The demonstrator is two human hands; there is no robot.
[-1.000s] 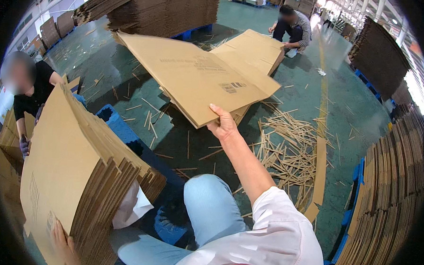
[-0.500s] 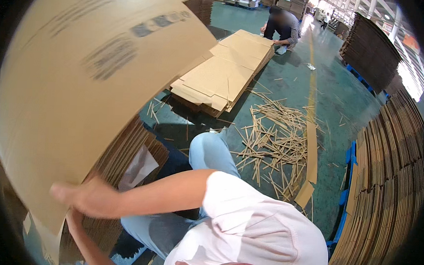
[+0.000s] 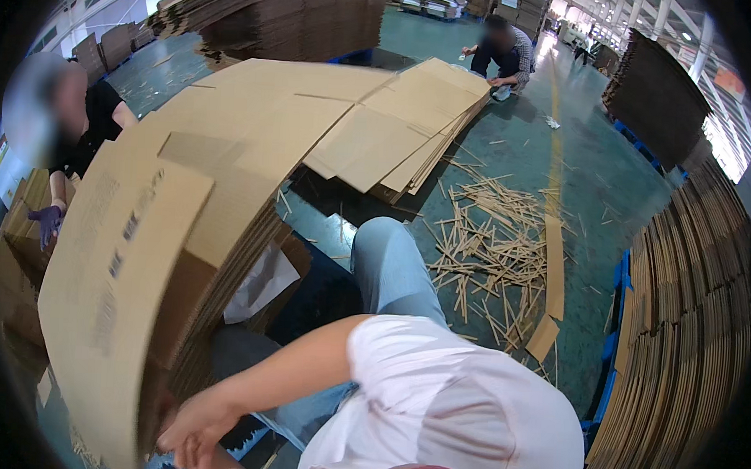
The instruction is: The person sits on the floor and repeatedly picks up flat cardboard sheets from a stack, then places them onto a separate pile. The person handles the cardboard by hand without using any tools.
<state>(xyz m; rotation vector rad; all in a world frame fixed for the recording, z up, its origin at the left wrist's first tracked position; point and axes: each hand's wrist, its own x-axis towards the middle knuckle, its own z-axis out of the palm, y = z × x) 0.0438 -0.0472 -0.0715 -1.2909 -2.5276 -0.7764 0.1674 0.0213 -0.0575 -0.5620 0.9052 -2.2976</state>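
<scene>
The hardest part to make out from where I stood was the lower left, where the two hands crowded together. The person's left grip (image 3: 204, 457) was mostly hidden beneath the right one, its forearm cut off by the lower edge of the view, and I couldn't tell how far open it was or whether it had hold of anything. The right grip (image 3: 195, 426), at the end of an arm reaching across the body, had its fingers bent inward; blur kept me from telling whether they had closed on anything.

The big cardboard sheet (image 3: 251, 116) lay directly ahead and to the left of both hands, its near lower edge right beside the right grip; whether skin met board there, I couldn't say. It slanted over a stack of folded cardboard (image 3: 227, 282), covering most of it, and its far end reached across toward a low pile of blanks (image 3: 388, 143) on the floor. A crumpled white paper (image 3: 260, 290) poked out next to the stack's edges.

Dark print and a row of small symbols ran along the sheet's raised flap (image 3: 140, 241), too smeared to read. Behind the sheet, a co-worker's gloved hand (image 3: 47, 223) showed, the body partly covered.
</scene>
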